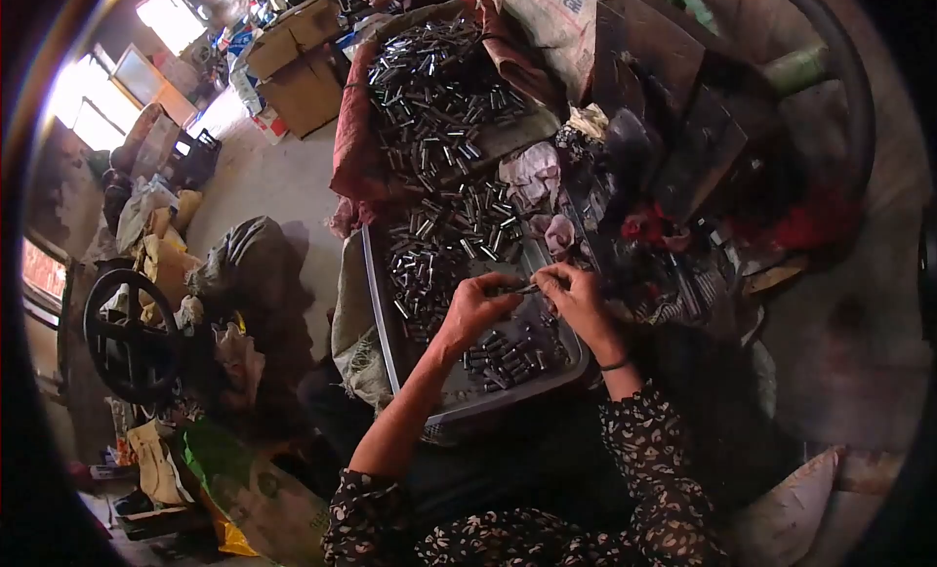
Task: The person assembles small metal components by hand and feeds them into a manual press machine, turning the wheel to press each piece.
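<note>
Above the near part of a grey plastic tub (382,318), my two hands meet at a small dark metal piece (528,288). My left hand (477,309) pinches it from one side. From the other side, the fingers of my right hand (580,302) close on its end; their exact grip is hard to see. Short metal cylinders (425,284) lie loose on the left of the tub. A separate cluster of metal cylinders (506,360) rests at its near end, below my hands.
Beyond the tub, a red cloth-lined container (353,142) holds a large heap of similar cylinders. Pale rags (535,174) lie at its right edge. A dark machine (673,108) stands to the right. Cardboard boxes (305,74) and a black handwheel (130,336) are at left.
</note>
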A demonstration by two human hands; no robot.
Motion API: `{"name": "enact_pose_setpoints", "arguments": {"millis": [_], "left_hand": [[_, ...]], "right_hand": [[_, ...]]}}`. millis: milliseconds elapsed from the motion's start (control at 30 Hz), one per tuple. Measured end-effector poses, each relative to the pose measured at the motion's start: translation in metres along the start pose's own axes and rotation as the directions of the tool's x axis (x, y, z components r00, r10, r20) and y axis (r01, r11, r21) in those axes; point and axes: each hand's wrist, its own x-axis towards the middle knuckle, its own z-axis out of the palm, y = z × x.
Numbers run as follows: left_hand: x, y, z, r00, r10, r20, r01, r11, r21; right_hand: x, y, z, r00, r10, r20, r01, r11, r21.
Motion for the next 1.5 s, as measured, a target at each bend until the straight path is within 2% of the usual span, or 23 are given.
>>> {"name": "enact_pose_setpoints", "arguments": {"millis": [133,200,233,300,433,500,533,567,633,667,733,800,833,867,933,1000,1067,1100,1167,1200,1267,1367,1500], "left_hand": [[-0.005,0.005,0.007,0.994,0.105,-0.032,-0.101,0.989,0.108],[-0.007,0.009,0.007,0.999,-0.042,-0.030,0.039,0.996,-0.084],[-0.006,0.007,0.005,0.999,-0.042,-0.031,0.039,0.996,-0.084],[-0.004,-0.001,0.000,0.987,-0.133,0.085,0.148,0.969,-0.197],[-0.005,-0.002,0.000,0.991,-0.081,0.108,0.100,0.978,-0.185],[-0.009,0.008,0.002,0.988,-0.140,0.070,0.144,0.988,-0.051],[-0.009,0.011,0.003,0.987,-0.128,0.094,0.133,0.990,-0.051],[-0.010,0.012,0.003,0.987,-0.149,0.068,0.151,0.988,-0.027],[-0.007,0.015,0.007,0.987,-0.143,0.078,0.143,0.990,0.004],[-0.007,0.015,0.009,0.987,-0.152,0.058,0.154,0.987,-0.035],[-0.004,0.017,0.010,0.986,-0.156,0.065,0.161,0.985,-0.070],[0.002,0.019,0.013,0.986,-0.124,0.107,0.121,0.992,0.039],[0.004,0.024,0.019,0.985,-0.121,0.122,0.116,0.992,0.044],[0.006,0.030,0.024,0.982,-0.110,0.153,0.104,0.993,0.050],[0.008,0.046,0.033,0.976,-0.108,0.191,0.091,0.991,0.097],[0.019,0.044,0.043,0.978,-0.090,0.188,0.082,0.995,0.048],[0.033,0.041,0.048,0.979,-0.045,0.196,0.035,0.998,0.057],[0.040,0.041,0.049,0.979,-0.027,0.200,0.003,0.993,0.115],[0.051,0.038,0.052,0.985,0.025,0.171,-0.030,0.999,0.028],[0.057,0.040,0.052,0.986,0.000,0.164,0.005,1.000,-0.031],[0.071,0.035,0.057,0.989,-0.011,0.144,0.049,0.962,-0.267],[0.077,0.050,0.054,0.998,0.020,0.065,-0.006,0.978,-0.209],[0.089,0.054,0.053,0.996,-0.086,0.002,0.085,0.982,-0.171]], "right_hand": [[0.001,-0.001,0.002,0.992,-0.123,-0.006,0.122,0.988,-0.090],[-0.001,-0.005,0.002,0.997,-0.076,-0.006,0.075,0.993,-0.094],[-0.001,-0.004,0.003,0.997,-0.076,-0.004,0.075,0.993,-0.094],[-0.001,-0.002,0.004,0.996,-0.093,-0.002,0.092,0.990,-0.109],[-0.004,-0.004,0.007,0.992,-0.124,0.000,0.124,0.988,-0.089],[-0.004,0.000,0.010,0.999,-0.038,0.012,0.038,0.998,-0.059],[-0.004,0.003,0.013,0.980,-0.191,-0.052,0.182,0.974,-0.136],[-0.006,0.004,0.010,0.980,-0.199,0.005,0.196,0.958,-0.209],[-0.011,-0.006,0.004,0.893,-0.448,0.038,0.409,0.774,-0.484],[-0.015,-0.015,-0.010,0.889,-0.457,0.015,0.401,0.762,-0.509],[-0.039,-0.065,-0.034,0.758,-0.627,-0.176,0.460,0.707,-0.537],[-0.061,-0.097,-0.073,0.600,-0.740,-0.304,0.364,0.590,-0.721],[-0.073,-0.114,-0.088,0.578,-0.690,-0.436,0.295,0.675,-0.676],[-0.082,-0.128,-0.107,0.469,-0.798,-0.379,0.194,0.512,-0.837],[-0.085,-0.138,-0.142,0.266,-0.899,-0.348,0.043,0.372,-0.927],[-0.081,-0.149,-0.169,0.109,-0.930,-0.350,-0.031,0.349,-0.937],[-0.071,-0.159,-0.187,-0.005,-0.905,-0.425,0.051,0.424,-0.904],[-0.062,-0.160,-0.196,0.002,-0.903,-0.429,0.079,0.428,-0.900],[-0.045,-0.163,-0.217,-0.052,-0.860,-0.507,0.212,0.487,-0.847],[-0.034,-0.160,-0.229,-0.046,-0.860,-0.508,0.226,0.487,-0.844],[-0.016,-0.152,-0.248,0.123,-0.828,-0.547,-0.015,0.550,-0.835],[-0.019,-0.152,-0.248,0.202,-0.743,-0.638,-0.068,0.639,-0.766],[-0.017,-0.143,-0.267,0.305,-0.659,-0.688,-0.017,0.719,-0.695]]}}
